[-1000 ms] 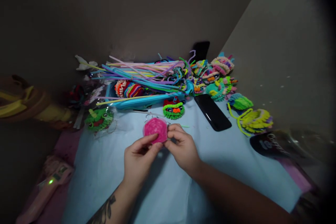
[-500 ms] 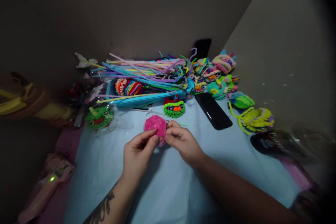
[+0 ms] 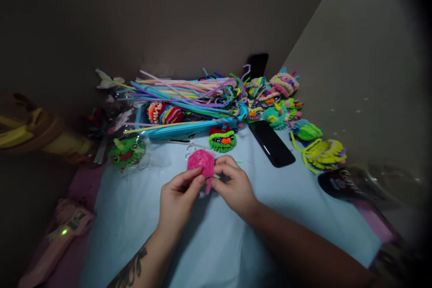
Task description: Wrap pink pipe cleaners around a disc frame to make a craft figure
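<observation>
"Where were the hands?"

"Close together, over the cloth (image 3: 135,229). The left hand (image 3: 177,193) had the pink disc (image 3: 200,160) pinched at its near edge, between thumb and fingers. The right hand (image 3: 236,189) had its fingers curled at the disc's right side — whether they gripped the disc itself, I couldn't tell. A pale green tip (image 3: 216,176) showed by them."

"And that strip (image 3: 209,185)?"

"Pink too; it hung below the disc, just beside the right fingers."

"How did you judge the disc for handling?"

"Light and soft, I guessed, bendy rather than stiff, hardly slippery. Hard squeezing probably risked squashing it, so the rim looked the best hold — with the strip left free of any tug."

"What lay around?"

"Just beyond, a green toy (image 3: 222,141), with a phone (image 3: 272,144) to its right and a yellow toy (image 3: 326,155) farther right. Behind stood a blue tray (image 3: 189,131), fuzzy stems (image 3: 182,87) heaped across it. Off to the left lay a horned toy (image 3: 127,153)."
</observation>
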A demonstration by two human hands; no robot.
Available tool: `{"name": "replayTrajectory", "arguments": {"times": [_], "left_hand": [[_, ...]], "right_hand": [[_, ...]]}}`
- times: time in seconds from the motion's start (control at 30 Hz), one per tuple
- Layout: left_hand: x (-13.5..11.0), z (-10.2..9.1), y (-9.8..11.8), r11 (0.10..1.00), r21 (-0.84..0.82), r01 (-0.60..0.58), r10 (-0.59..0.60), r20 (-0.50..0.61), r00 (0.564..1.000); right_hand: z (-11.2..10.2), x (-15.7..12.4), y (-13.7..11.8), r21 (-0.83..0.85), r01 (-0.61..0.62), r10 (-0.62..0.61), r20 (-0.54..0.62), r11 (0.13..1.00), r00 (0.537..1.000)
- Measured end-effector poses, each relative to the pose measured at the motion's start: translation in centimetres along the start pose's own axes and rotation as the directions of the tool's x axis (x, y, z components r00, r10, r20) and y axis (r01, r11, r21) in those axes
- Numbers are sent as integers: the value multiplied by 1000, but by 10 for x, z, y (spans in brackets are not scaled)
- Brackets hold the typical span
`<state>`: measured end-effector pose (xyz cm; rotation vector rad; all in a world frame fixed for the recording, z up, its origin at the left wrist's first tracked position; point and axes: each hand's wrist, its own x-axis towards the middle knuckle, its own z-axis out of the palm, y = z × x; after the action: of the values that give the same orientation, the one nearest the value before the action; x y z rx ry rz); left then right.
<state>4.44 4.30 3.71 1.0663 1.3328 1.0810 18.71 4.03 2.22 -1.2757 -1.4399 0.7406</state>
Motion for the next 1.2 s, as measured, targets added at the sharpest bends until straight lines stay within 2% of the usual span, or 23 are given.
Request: {"name": "replayTrajectory", "arguments": {"times": [0.2, 0.37, 0.57, 0.73, 0.83, 1.07, 1.2], "left_hand": [[-1, -1, 2, 1000, 16, -1, 1, -24, 1000], [-1, -2, 3, 995, 82, -59, 61, -26, 998], [-2, -3, 3, 978, 143, -149, 150, 7, 989], [-4, -4, 1, 958, 164, -234, 226, 64, 972], [-3, -4, -1, 957, 174, -232, 220, 82, 972], [-4, -3, -3, 958, 204, -204, 193, 71, 979], [-4, -3, -5, 962, 201, -185, 173, 79, 982]], "right_hand": [[-1, 1, -1, 33, 5, -3, -49, 999, 999], [1, 2, 1, 145, -69, 82, -86, 987, 993], [1, 2, 2, 368, -207, 235, -32, 907, 972], [1, 2, 1, 529, -296, 292, 93, 795, 952], [-1, 3, 0, 556, -322, 298, 136, 766, 945], [-4, 6, -3, 586, -356, 331, 155, 728, 931], [-4, 6, -2, 643, -382, 357, 176, 664, 917]]}}
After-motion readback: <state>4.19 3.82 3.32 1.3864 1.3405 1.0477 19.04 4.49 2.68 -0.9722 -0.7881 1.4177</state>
